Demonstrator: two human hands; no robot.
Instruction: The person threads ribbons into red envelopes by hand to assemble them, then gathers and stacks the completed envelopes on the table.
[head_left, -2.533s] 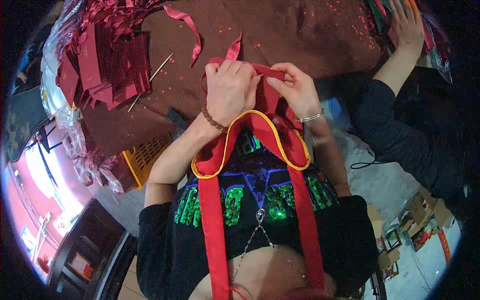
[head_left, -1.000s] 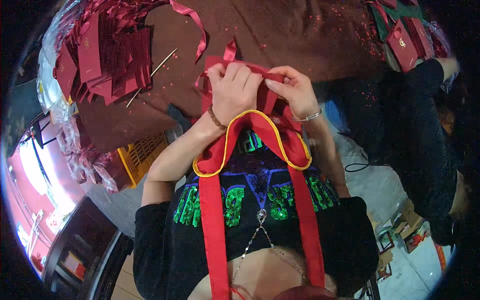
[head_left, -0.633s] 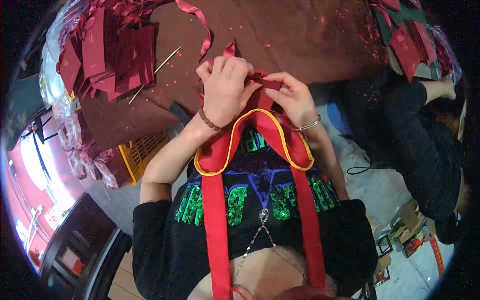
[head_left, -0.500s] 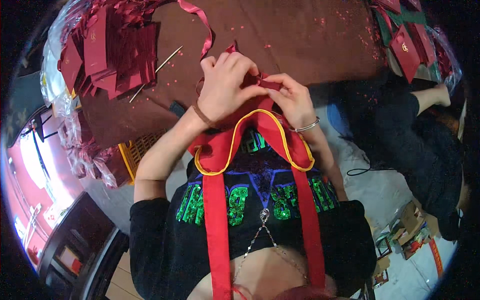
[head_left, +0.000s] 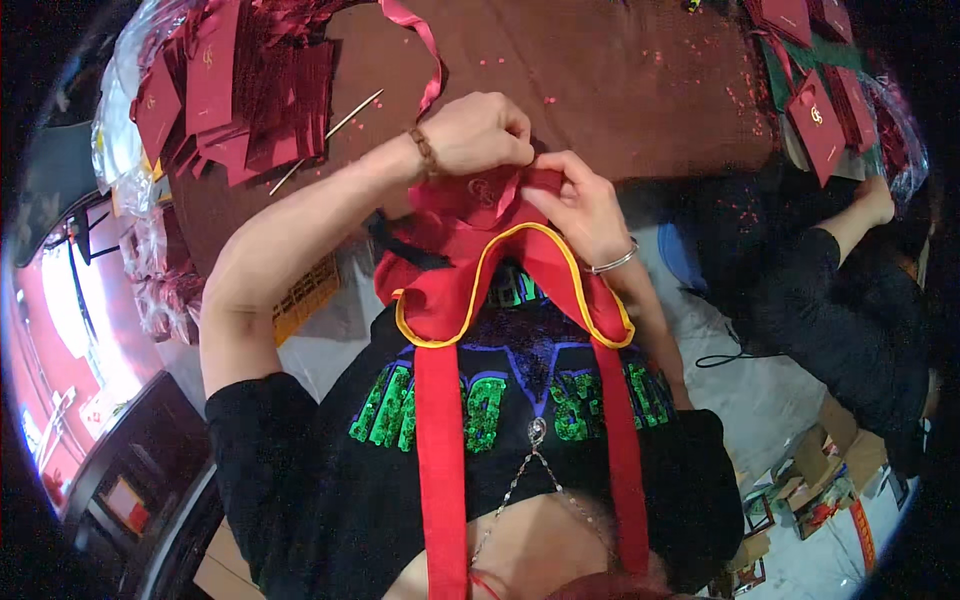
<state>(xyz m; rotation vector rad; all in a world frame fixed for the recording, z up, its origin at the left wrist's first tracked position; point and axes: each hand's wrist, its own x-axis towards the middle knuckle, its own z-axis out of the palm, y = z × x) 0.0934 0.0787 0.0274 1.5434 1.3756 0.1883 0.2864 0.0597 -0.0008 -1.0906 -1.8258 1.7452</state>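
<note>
The left hand [head_left: 478,135] is curled nearly closed above the bag [head_left: 478,192], its fingertips bunched next to the right hand [head_left: 583,207]; whether it has hold of the ribbon [head_left: 508,195] cannot be told, as its fingers hide the spot. The right hand is part closed, thumb and forefinger pinching a dark red fold at the bag's right side, its other fingers bent behind. The bag is in front of the person's chest, at the near edge of the brown cloth [head_left: 600,100], just beyond the yellow-trimmed red apron [head_left: 440,270]. A bead bracelet [head_left: 423,150] circles the left wrist and a silver bangle [head_left: 616,259] the right. Up and left of the hands lies a pile of dark red bags [head_left: 215,90], with a thin stick [head_left: 350,115] slanting just beside it and a loose pink strip [head_left: 430,55] to its right. Red specks dot the cloth. A yellow crate [head_left: 308,298] is below the left forearm. At the far right a co-worker's hand [head_left: 876,200] is near more red bags [head_left: 818,120], well apart from the person's own hands
</note>
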